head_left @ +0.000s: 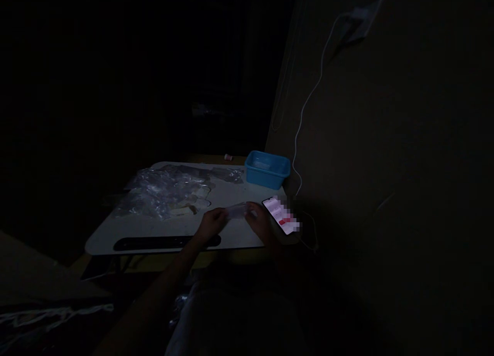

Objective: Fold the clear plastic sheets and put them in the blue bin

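In dim light, a small clear plastic piece [236, 211] is stretched between my two hands over the white table [231, 237]. My left hand [212, 222] pinches its left end, and my right hand [257, 217] is closed on its right end. A heap of crinkled clear plastic [156, 191] lies to the left of my hands. Just right of my right hand, a phone [277, 212] with a lit screen rests on the table's right side.
A blue basin [267, 170] stands at the table's back right corner. A white cable [302, 109] hangs from a wall socket [360, 21]. Behind the table lies a small white and red object [228, 157]. A dark slot [154, 243] runs along the front edge.
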The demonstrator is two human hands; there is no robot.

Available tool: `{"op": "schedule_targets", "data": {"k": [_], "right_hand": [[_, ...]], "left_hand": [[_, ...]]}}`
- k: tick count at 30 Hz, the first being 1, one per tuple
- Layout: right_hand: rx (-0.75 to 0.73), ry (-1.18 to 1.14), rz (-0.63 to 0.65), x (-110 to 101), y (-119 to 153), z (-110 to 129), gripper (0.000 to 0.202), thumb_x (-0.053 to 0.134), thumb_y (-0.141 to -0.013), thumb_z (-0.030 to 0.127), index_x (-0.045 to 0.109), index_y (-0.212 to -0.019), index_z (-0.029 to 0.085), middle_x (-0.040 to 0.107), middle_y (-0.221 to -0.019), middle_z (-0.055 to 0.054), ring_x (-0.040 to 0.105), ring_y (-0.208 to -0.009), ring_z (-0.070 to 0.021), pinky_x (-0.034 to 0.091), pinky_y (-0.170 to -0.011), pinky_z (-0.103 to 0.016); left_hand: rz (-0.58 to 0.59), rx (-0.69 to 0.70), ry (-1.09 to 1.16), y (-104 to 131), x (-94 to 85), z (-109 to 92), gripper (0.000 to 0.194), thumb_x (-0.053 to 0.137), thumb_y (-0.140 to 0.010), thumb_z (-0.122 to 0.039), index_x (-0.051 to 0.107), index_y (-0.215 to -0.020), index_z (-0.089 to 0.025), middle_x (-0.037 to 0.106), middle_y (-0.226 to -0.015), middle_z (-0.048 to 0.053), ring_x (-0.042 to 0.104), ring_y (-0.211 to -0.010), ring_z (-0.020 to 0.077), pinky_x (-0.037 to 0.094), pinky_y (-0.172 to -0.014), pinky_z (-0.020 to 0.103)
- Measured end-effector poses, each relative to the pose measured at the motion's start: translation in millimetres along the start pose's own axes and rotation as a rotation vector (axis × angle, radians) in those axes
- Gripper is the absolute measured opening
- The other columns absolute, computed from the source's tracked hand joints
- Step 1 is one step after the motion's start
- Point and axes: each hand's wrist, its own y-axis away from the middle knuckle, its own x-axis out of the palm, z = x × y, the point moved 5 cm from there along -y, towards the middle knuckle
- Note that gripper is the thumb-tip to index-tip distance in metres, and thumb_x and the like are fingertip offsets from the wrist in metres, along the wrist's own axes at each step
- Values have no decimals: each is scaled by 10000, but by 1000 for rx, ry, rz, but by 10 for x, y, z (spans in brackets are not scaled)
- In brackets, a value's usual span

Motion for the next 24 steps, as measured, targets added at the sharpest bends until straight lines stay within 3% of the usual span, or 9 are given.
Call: {"op": "schedule_targets", "data": {"k": [4, 10, 16, 24], "right_hand": [[70, -199, 68, 54, 0, -86, 224, 529, -702, 235, 618, -904, 197, 642, -962, -57, 575, -913, -196, 437, -846, -342], [143, -471, 187, 189, 0, -40, 319, 571, -706, 366, 590, -984, 211, 644, -960, -35, 579, -926, -191, 465, -803, -310], [192, -482, 303, 182, -2, 73, 259, 554, -719, 402, 632, -841, 188, 657, -821, -22, 601, -793, -182, 481, -739, -306], [228, -496, 306, 188, -15, 19, 286, 563, -694, 453, 623, -730, 176, 647, -756, -17, 589, -722, -164, 471, -722, -299]], "left_hand": [[-14, -68, 48, -6, -48, -19, 334, 463, -681, -443, 617, -685, -146, 579, -542, -1, 520, -535, 135, 375, -445, 208], [65, -107, 118, 0, -40, -50, 308, 478, -642, -442, 575, -649, -150, 490, -491, -38, 413, -454, 92, 309, -420, 195], [109, -113, 121, 3, -19, -42, 298, 457, -661, -441, 525, -585, -161, 421, -468, -55, 363, -436, 78, 285, -415, 193], [78, -74, 82, -9, -30, 2, 306, 466, -685, -431, 532, -567, -157, 448, -473, -43, 405, -462, 88, 316, -431, 197]]}}
